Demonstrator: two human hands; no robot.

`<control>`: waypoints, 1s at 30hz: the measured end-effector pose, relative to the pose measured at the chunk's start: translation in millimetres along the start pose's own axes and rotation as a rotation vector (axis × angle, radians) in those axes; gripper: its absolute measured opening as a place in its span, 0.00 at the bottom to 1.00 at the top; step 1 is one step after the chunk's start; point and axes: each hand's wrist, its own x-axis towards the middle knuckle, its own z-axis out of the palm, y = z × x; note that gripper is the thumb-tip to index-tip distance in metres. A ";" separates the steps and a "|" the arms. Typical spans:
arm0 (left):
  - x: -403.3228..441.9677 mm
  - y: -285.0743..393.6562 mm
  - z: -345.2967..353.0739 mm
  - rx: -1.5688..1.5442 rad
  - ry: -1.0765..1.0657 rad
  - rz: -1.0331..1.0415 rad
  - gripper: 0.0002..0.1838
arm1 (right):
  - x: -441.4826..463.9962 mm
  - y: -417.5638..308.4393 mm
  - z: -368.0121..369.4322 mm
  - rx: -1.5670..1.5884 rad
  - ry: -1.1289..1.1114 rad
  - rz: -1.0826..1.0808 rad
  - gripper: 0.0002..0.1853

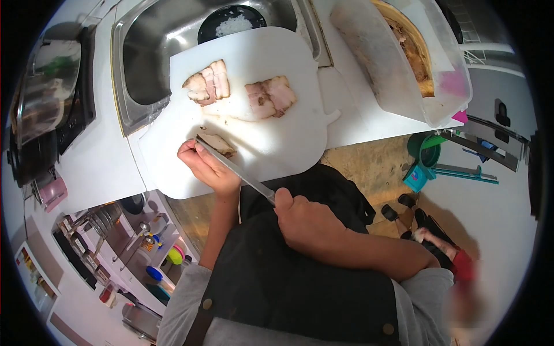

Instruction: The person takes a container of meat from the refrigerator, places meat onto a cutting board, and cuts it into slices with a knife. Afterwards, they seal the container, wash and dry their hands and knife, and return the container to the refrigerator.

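Observation:
My right hand (pixel 311 225) is wrapped round the handle of a knife (pixel 239 173), whose blade points up and left across the near part of a white cutting board (pixel 288 144). At the blade's tip my left hand (pixel 208 167) has its fingers pinched together; what lies between them is hidden. Beside the blade is a small piece of cooked pork (pixel 221 144) with a browned edge. Farther up the board lie two groups of pork slices, a left one (pixel 210 83) and a right one (pixel 271 97). Small crumbs are scattered near them.
The board overlaps a steel sink (pixel 138 69) holding a black dish (pixel 210 26) of white grains or bits. A translucent plastic bin (pixel 369 63) stands right on the counter. Left is a dish rack (pixel 52 86); below it, shelves (pixel 124 236) with utensils. Another person (pixel 444 248) is at lower right.

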 end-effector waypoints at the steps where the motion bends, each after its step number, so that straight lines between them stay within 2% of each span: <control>1: -0.3 -0.6 -0.1 -0.005 -0.006 -0.010 0.10 | 0.0 -2.1 -2.2 -0.001 -0.022 0.017 0.08; 4: -1.6 -0.4 0.2 -0.006 -0.012 -0.029 0.10 | 1.4 -6.6 -8.0 0.049 -0.071 0.069 0.08; 15: -1.2 -3.1 -0.3 -0.011 -0.012 -0.052 0.10 | 15.7 -11.6 -13.0 0.071 -0.066 0.048 0.09; 17: -2.0 -6.4 -1.5 0.045 -0.038 -0.028 0.14 | 21.5 -12.8 -13.3 0.080 -0.065 0.040 0.09; 24: 1.3 3.7 0.3 0.068 -0.009 -0.037 0.11 | 47.0 -10.2 -2.1 0.179 -0.045 -0.019 0.11; 30: 0.3 2.4 0.5 0.041 0.037 -0.031 0.11 | 18.1 -12.0 -19.2 0.199 -0.140 0.027 0.12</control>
